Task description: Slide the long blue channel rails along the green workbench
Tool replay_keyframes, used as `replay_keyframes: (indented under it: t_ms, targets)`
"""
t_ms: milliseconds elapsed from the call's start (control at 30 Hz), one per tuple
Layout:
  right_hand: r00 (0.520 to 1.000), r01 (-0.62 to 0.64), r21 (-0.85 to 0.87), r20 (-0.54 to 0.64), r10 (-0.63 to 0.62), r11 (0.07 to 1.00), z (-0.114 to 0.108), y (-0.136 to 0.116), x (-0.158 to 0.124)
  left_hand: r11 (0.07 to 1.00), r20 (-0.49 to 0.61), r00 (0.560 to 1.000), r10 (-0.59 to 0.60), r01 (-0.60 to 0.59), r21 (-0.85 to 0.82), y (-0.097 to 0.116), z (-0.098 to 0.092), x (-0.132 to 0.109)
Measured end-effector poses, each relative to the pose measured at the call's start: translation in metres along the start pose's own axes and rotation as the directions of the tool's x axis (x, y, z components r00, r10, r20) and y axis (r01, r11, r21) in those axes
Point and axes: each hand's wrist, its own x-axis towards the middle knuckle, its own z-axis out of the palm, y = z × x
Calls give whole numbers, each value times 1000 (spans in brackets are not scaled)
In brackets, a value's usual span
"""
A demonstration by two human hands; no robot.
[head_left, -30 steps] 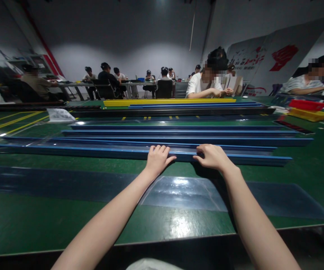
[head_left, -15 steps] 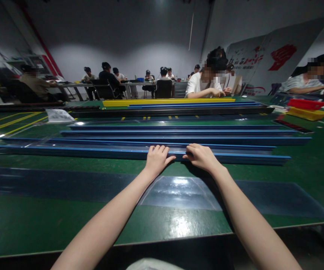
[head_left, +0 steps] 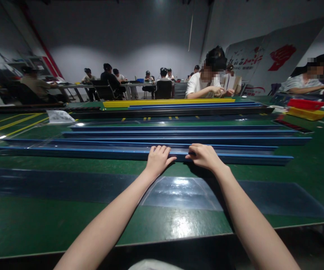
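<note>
Nearest us, a flat, glossy, see-through strip (head_left: pixel 178 192) lies on the green table (head_left: pixel 66 221), partly covered by our forearms, its left end cut off. Just beyond lies the front channel (head_left: pixel 94 151), long, blue and trough-shaped. Our left hand (head_left: pixel 158 160) drapes its fingers over the near wall — whether it grips, we cannot tell — while our right hand (head_left: pixel 204 155) pinches that same wall between thumb and curled fingers, the fingertips hidden. The channel's inside shines, but we cannot make out whether anything lines it. More blue channels (head_left: pixel 235 141) lie behind, then a black bar (head_left: pixel 178 112) and a yellow bar (head_left: pixel 167 103). At far right, a red tray (head_left: pixel 308 104) sits on a yellow tray (head_left: pixel 308 113) — their contents unclear to us. Across the table sits a co-worker (head_left: pixel 199 88).
</note>
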Motion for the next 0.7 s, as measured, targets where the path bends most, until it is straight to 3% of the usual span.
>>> replay_keyframes:
  t_ms: [367, 700]
  targets:
    - [996, -87, -56, 25, 88, 995, -5, 21, -10, 1000, -12, 1000, 6, -6, 9, -1, 0, 0]
    - [993, -104, -62, 43, 106, 993, -6, 19, -10, 1000, -1, 1000, -14, 14, 18, 1, 0, 0]
